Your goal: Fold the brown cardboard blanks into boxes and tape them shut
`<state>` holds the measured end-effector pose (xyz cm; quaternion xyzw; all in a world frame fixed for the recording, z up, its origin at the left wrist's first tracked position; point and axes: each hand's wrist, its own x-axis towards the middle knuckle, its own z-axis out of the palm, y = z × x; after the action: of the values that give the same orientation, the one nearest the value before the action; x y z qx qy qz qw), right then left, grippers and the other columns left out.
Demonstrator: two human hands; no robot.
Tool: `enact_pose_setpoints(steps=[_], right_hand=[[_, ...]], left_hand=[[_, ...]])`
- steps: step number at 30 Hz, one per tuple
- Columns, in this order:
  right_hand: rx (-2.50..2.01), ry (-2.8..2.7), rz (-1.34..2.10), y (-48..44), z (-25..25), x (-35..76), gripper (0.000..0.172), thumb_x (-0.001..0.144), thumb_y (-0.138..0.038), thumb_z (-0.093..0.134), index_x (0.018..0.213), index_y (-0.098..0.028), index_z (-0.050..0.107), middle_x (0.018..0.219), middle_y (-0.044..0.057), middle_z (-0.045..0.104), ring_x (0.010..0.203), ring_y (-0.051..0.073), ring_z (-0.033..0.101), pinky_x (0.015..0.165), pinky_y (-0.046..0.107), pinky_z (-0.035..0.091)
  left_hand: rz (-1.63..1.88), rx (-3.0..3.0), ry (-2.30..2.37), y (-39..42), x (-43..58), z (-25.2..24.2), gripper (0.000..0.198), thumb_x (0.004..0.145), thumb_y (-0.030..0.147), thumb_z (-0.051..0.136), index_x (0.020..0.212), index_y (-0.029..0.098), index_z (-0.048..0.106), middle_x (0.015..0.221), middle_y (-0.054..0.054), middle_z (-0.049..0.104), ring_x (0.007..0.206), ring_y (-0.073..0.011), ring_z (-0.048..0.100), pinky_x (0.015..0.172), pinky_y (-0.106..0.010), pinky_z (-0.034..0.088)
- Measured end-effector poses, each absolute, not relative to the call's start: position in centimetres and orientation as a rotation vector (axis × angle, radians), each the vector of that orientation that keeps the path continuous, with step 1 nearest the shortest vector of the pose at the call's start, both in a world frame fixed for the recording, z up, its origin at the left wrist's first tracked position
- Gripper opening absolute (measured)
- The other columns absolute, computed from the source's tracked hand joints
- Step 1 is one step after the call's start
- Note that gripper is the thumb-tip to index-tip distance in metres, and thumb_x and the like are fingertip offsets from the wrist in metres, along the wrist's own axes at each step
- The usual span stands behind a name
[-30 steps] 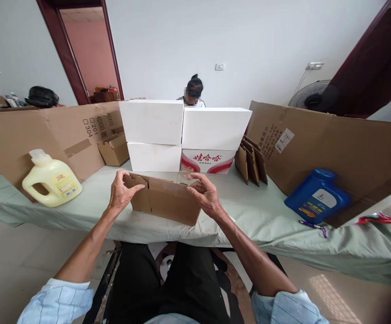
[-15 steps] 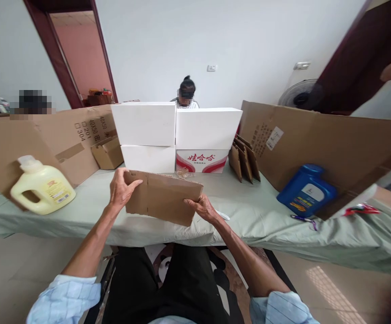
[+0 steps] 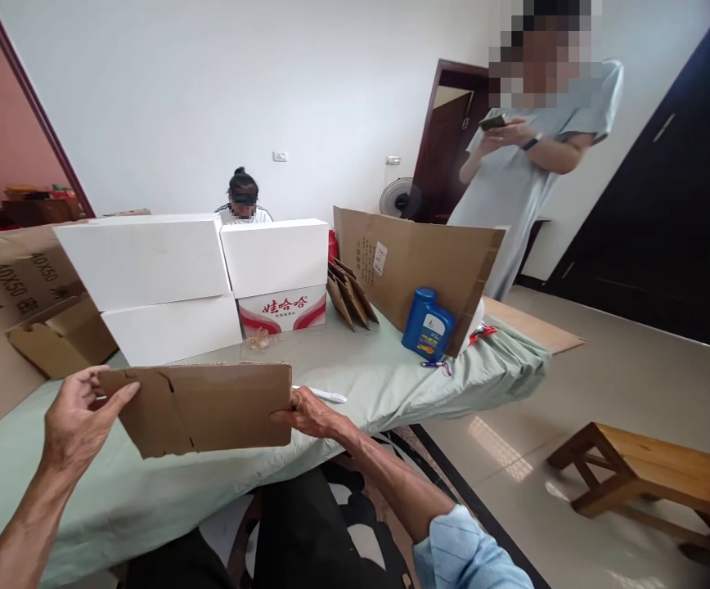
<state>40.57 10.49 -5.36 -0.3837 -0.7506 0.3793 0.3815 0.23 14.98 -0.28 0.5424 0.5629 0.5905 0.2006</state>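
Note:
A flattened brown cardboard box [image 3: 226,406], with slits along its edges, is held up between my hands above the front of the table. My left hand [image 3: 82,417] grips its left end, thumb on the near face and fingers behind. At the right end, my right hand [image 3: 313,412] pinches the edge with the thumb in front. Behind the cardboard stand stacked white boxes [image 3: 146,258], and one box with red printing [image 3: 282,311] sits in the lower row. A crumpled bit of clear tape or plastic [image 3: 258,339] lies before them.
Folded cardboard pieces [image 3: 350,296] lean right of the stack. A blue bottle [image 3: 429,325] stands by a large cardboard panel [image 3: 416,245]. An opened small carton [image 3: 60,335] is at left. A wooden stool [image 3: 655,466] stands on the floor. One person sits opposite; another stands holding a phone [image 3: 493,122].
My view has swung to the right, bringing the standing person and the stool into sight. Both hands keep hold of the cardboard, which now sits more level.

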Motion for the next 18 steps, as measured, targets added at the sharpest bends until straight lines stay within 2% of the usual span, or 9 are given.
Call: enact_pose_setpoints(steps=[4, 8, 10, 13, 15, 18], right_hand=[[-1.041, -1.724, 0.658, 9.3, -1.3, 45.5, 0.044, 0.092, -0.058, 0.073, 0.071, -0.019, 0.069, 0.068, 0.001, 0.066, 0.068, 0.016, 0.058, 0.062, 0.026, 0.049], [-1.18, -1.395, 0.23, 10.1, 5.0, 53.9, 0.066, 0.101, -0.068, 0.06, 0.053, -0.024, 0.049, 0.053, 0.0, 0.049, 0.057, 0.014, 0.046, 0.058, 0.029, 0.043], [-1.252, -1.266, 0.057, 11.6, 7.8, 58.1, 0.066, 0.102, -0.07, 0.058, 0.054, -0.025, 0.047, 0.054, 0.0, 0.048, 0.057, 0.014, 0.047, 0.057, 0.03, 0.042], [-1.387, -1.151, -0.115, 14.5, 10.1, 62.9, 0.065, 0.099, -0.072, 0.061, 0.057, -0.027, 0.042, 0.055, -0.003, 0.044, 0.059, 0.014, 0.042, 0.054, 0.029, 0.037], [-1.495, -1.108, -0.201, 16.6, 10.3, 65.0, 0.06, 0.099, -0.067, 0.064, 0.06, -0.026, 0.043, 0.058, -0.004, 0.043, 0.064, 0.014, 0.039, 0.057, 0.028, 0.037], [-1.684, -1.082, -0.269, 19.5, 9.2, 66.9, 0.046, 0.101, -0.051, 0.063, 0.066, -0.022, 0.055, 0.066, -0.001, 0.053, 0.071, 0.016, 0.045, 0.066, 0.029, 0.04]], left_hand=[[1.575, 1.576, 1.752, 17.2, -0.8, -1.1, 0.078, 0.064, 0.077, 0.085, 0.121, 0.028, 0.065, 0.107, -0.002, 0.077, 0.104, -0.03, 0.075, 0.086, -0.044, 0.065], [1.382, 1.599, 1.917, 19.2, -0.9, -2.8, 0.071, 0.057, 0.08, 0.08, 0.105, 0.029, 0.073, 0.1, 0.001, 0.082, 0.094, -0.0297, 0.077, 0.072, -0.037, 0.063], [1.312, 1.61, 1.928, 19.8, -0.6, -4.3, 0.065, 0.056, 0.081, 0.08, 0.098, 0.032, 0.073, 0.096, 0.003, 0.083, 0.091, -0.0291, 0.077, 0.068, -0.035, 0.06], [1.209, 1.648, 1.881, 20.3, -0.3, -7.6, 0.052, 0.068, 0.079, 0.075, 0.097, 0.037, 0.072, 0.094, 0.009, 0.083, 0.094, -0.0277, 0.078, 0.071, -0.034, 0.057], [1.135, 1.678, 1.855, 20.4, -0.4, -10.0, 0.044, 0.074, 0.078, 0.071, 0.094, 0.04, 0.071, 0.087, 0.013, 0.082, 0.093, -0.0273, 0.078, 0.075, -0.035, 0.056], [1.043, 1.681, 1.874, 20.4, -0.5, -13.4, 0.046, 0.072, 0.085, 0.063, 0.086, 0.042, 0.068, 0.078, 0.017, 0.081, 0.087, -0.027, 0.079, 0.074, -0.037, 0.057]])
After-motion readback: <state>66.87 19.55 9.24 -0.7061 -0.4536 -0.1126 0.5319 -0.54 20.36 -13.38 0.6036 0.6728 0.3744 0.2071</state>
